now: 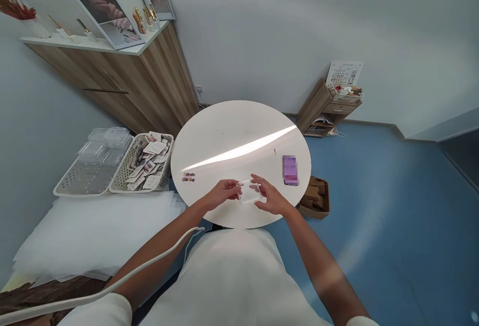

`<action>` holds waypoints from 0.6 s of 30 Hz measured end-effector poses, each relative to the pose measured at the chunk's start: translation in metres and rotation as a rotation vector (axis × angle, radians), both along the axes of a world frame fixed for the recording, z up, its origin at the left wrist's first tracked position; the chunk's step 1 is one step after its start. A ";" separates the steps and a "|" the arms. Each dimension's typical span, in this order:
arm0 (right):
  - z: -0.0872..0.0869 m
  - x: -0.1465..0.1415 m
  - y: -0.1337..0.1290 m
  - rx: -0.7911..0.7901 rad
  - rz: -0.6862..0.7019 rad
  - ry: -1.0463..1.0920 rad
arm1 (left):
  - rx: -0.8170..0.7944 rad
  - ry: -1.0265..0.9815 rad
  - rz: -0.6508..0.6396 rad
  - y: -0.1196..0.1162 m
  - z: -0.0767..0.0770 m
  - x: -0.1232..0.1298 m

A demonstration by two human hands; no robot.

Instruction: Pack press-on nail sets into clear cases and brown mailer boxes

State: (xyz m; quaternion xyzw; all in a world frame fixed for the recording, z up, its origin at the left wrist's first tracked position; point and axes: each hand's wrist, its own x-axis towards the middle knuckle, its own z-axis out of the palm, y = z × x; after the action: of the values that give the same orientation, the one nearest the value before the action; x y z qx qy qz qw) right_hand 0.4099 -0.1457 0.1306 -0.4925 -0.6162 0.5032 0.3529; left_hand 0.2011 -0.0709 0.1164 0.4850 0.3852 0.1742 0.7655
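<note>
Between my hands, over the near part of the round white table [239, 121], is a clear plastic box [249, 193]. My left hand [228, 189] pinches its left edge. My right hand [270, 197] grips it from the right, thumb at the lower corner and fingers along the top edge. No contents show through the clear plastic. Left of my hands, a small card with two rows of dark and coloured nail tips [188, 178] lies on the table. Toward the right edge lies a purple phone [290, 170], its screen blurred out. A tiny dark item [275, 152] lies above it.
Left of the table stand a basket of printed cards [147, 163] and a basket holding clear plastic boxes [95, 154], beside stacked white sheets [101, 231]. A carton of brown cardboard [315, 197] sits on the floor at right. A white cable [149, 262] crosses my left arm.
</note>
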 end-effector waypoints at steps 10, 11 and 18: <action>-0.034 -0.010 0.002 -0.336 -0.456 0.299 | -0.109 -0.007 0.112 -0.025 -0.014 0.013; -0.034 -0.008 0.003 -0.325 -0.449 0.318 | -0.101 0.008 0.112 -0.025 -0.013 0.013; -0.038 0.006 0.008 -0.264 -0.427 0.196 | -0.021 0.066 0.077 -0.017 -0.015 0.016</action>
State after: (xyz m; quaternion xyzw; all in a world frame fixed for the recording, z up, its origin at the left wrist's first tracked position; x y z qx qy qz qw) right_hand 0.4162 -0.1382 0.0928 -0.6022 -0.3902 0.5385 0.4418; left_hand 0.2168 -0.0879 0.1010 0.4675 0.4303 0.1833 0.7501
